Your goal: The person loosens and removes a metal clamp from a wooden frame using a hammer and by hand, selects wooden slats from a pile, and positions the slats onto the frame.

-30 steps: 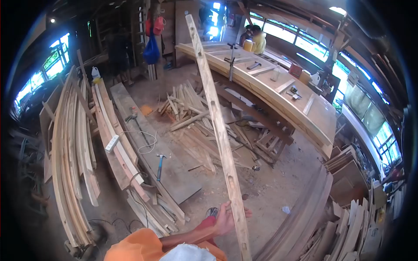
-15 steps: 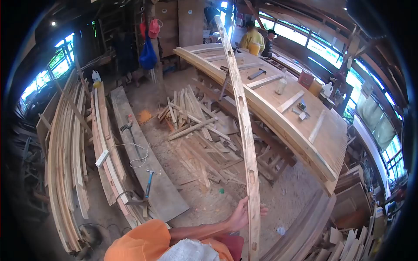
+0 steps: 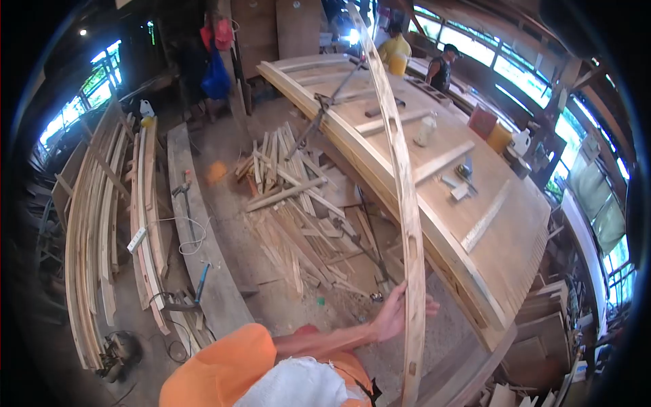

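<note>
My left hand [image 3: 392, 317] is closed around a long wooden rail [image 3: 405, 190] with slots cut along it. The thumb side shows left of the rail and the fingertips come out on its right. The rail stands steeply, its lower end near my body and its far end up toward the back. Behind it lies a large wooden panel [image 3: 519, 227] with a raised frame edge and cross strips. On the panel are a glass jar [image 3: 426, 130], a tape measure [image 3: 463, 171] and a dark-headed hammer [image 3: 385, 108]. My right hand is out of view.
Scrap wood [image 3: 291, 183] is heaped on the floor. At left are stacked long boards [image 3: 91, 264], a wide plank [image 3: 203, 237] bearing a blue-handled hammer [image 3: 202, 283], and a white power strip [image 3: 137, 239]. A bar clamp [image 3: 324, 102] sits at the panel's edge. Two people stand behind the panel.
The rail and my left hand have shifted right in view, while the floor items have moved left as the camera turned. The hand keeps its grip on the rail.
</note>
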Available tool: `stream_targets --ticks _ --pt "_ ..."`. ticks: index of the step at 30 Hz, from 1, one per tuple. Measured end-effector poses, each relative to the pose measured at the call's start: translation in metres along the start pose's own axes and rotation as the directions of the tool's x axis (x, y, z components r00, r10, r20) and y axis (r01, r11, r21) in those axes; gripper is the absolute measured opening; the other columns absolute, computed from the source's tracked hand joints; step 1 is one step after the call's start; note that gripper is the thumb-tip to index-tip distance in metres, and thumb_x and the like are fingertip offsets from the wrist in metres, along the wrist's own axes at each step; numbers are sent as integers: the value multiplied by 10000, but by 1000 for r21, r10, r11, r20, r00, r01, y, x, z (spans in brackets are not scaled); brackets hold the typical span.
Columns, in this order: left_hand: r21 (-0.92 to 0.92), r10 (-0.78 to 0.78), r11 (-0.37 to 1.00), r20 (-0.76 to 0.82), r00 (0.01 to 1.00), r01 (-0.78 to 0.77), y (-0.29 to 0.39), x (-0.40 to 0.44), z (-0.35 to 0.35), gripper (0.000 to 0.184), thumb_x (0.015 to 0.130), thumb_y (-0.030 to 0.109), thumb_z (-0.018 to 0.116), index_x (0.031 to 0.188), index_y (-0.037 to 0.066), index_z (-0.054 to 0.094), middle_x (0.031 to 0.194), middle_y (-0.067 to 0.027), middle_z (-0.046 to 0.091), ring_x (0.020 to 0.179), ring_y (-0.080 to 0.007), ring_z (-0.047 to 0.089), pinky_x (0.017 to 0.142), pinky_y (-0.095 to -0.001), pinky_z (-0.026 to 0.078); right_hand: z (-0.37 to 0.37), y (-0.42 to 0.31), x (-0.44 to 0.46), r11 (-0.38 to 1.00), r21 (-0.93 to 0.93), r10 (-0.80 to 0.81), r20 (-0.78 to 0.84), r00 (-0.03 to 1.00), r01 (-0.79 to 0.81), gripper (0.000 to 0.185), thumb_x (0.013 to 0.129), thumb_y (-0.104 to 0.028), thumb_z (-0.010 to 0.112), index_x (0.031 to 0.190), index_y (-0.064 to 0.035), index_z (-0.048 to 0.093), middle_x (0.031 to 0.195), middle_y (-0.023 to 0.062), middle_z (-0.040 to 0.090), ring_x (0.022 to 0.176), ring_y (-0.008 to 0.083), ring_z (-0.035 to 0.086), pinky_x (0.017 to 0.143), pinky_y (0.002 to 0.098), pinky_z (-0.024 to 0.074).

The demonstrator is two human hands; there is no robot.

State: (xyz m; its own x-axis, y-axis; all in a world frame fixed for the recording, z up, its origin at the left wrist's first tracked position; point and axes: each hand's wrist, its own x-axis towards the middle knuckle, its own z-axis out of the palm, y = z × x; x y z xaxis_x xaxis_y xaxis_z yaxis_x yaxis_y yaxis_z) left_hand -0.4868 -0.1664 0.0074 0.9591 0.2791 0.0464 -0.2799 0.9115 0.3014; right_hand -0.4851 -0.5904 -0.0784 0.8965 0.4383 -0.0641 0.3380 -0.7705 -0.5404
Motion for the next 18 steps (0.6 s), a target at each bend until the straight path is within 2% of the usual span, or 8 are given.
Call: stream_targets --ticks 4,7,9,13,15,16,17,18 --pt "-24 10 1000 -30 1000 -11 2 75 26 836 1075 682 288 1383 -46 561 1425 -247 614 1309 -339 616 1179 -458 433 -35 9 50 995 66 76 -33 997 -73 442 836 -104 818 1234 -13 647 1056 195 682 935 362 676 890 462 543" --pt "-23 117 993 -24 993 -117 -2 123 37 814 1078 682 297 1345 -36 575 1348 -228 662 1233 -320 661 1122 -441 477 -49 34 75 774 471 416 125 901 -423 428 831 -94 819 1218 -11 654 1046 191 682 925 355 677 888 458 544" --pt "-76 121 989 -57 991 -126 -9 145 40 801 1079 687 300 1309 -29 577 1292 -235 683 1181 -326 683 1093 -441 493 -87 -43 83 1000 -14 3 -171 985 -6 481 864 1 751 1324 1 613 1060 162 664 924 295 652 896 421 539" --pt "-85 82 993 -2 997 -82 -14 183 53 777 1086 684 281 1273 -18 558 1250 -257 691 1171 -342 685 1092 -451 487 -105 7 110 988 -155 -39 -143 989 16 511 883 41 710 1379 16 587 1098 155 670 954 285 645 896 411 536" --pt "-91 69 993 0 998 -68 -10 198 64 778 1082 694 278 1275 -8 552 1239 -257 693 1173 -342 684 1094 -454 483 -116 -6 126 969 -203 -189 -239 953 141 483 897 7 723 1362 26 594 1096 174 665 946 320 651 901 420 540" --pt "-90 59 994 -5 998 -59 -6 210 72 779 1077 704 275 1277 1 546 1229 -258 695 1176 -341 684 1096 -458 479 -123 -32 133 991 119 81 -199 977 -58 423 937 -61 709 1326 59 592 1210 209 661 1141 334 628 1029 415 474" --pt "-96 49 994 18 999 -47 -5 225 71 782 1069 722 270 1270 26 564 1223 -242 701 1189 -335 679 1093 -451 477 -147 -39 146 984 -20 -180 -165 970 179 548 890 -329 829 1246 44 643 1083 241 712 974 455 677 878 528 551" --pt "-55 57 997 57 997 -54 2 239 77 782 1069 722 270 1270 26 564 1223 -242 701 1189 -335 679 1093 -451 477 -144 41 151 913 -294 -350 -212 913 282 687 851 -441 873 1267 51 634 1125 258 698 1068 478 655 952 560 522"
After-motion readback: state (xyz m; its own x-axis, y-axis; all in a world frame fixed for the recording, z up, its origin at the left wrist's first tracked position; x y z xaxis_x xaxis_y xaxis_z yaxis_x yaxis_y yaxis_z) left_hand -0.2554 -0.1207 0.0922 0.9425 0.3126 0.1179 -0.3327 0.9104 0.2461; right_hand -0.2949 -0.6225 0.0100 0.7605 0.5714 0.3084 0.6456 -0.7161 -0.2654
